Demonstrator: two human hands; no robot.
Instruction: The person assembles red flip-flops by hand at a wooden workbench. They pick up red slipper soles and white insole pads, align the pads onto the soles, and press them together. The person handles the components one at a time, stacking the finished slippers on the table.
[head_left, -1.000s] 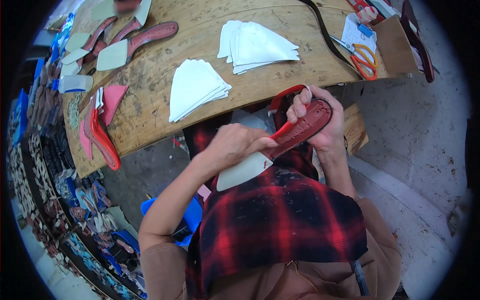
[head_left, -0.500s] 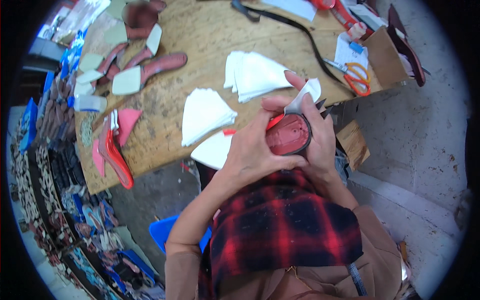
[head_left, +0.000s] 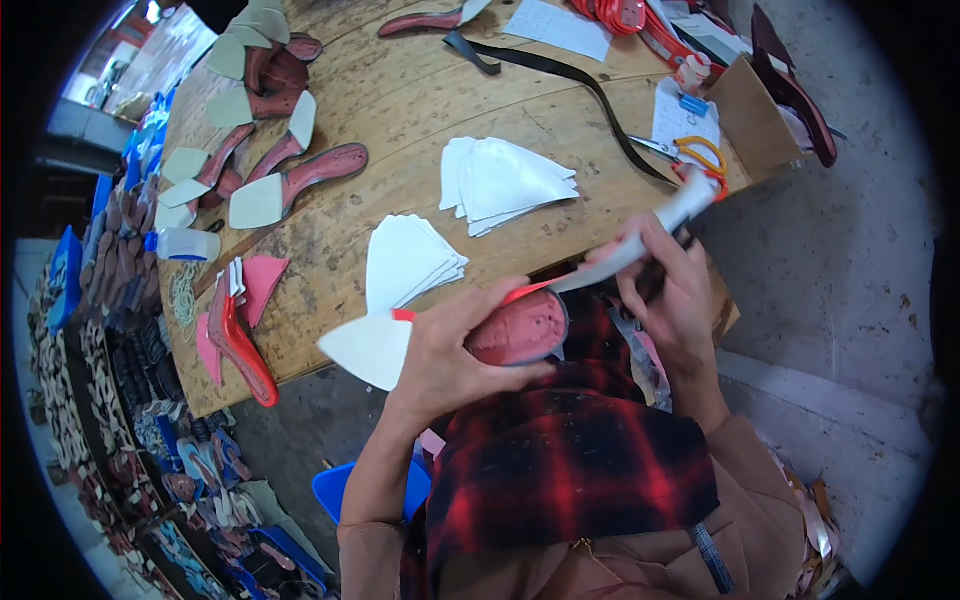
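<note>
My left hand (head_left: pixel 440 350) is wrapped round a dark pink shoe insole (head_left: pixel 518 332) with a dark rim, held over my lap at the table's near edge. Beyond my fingers, a white pointed toe piece (head_left: pixel 368 350) sticks out to the left. Along the insole's far edge runs a narrow red strip (head_left: pixel 527 291). From that edge a long white strip (head_left: pixel 610 264) stretches up to the right, blurred at its far end. The fingers of my right hand (head_left: pixel 675 290) are closed on this strip, apart from the insole. Something dark shows beside those fingers, too unclear to name.
White fabric pieces lie in two fanned stacks (head_left: pixel 508 185) (head_left: pixel 408 262) on the wooden table (head_left: pixel 400 120). Orange-handled scissors (head_left: pixel 706 152), a black strap (head_left: pixel 590 82) and a cardboard box (head_left: pixel 752 118) are at the right. Several insoles (head_left: pixel 325 170) lie far left, above red straps (head_left: pixel 240 345).
My right hand has come away from the insole to the right and drawn the white strip out long. My left hand has shifted left and a little nearer with the insole.
</note>
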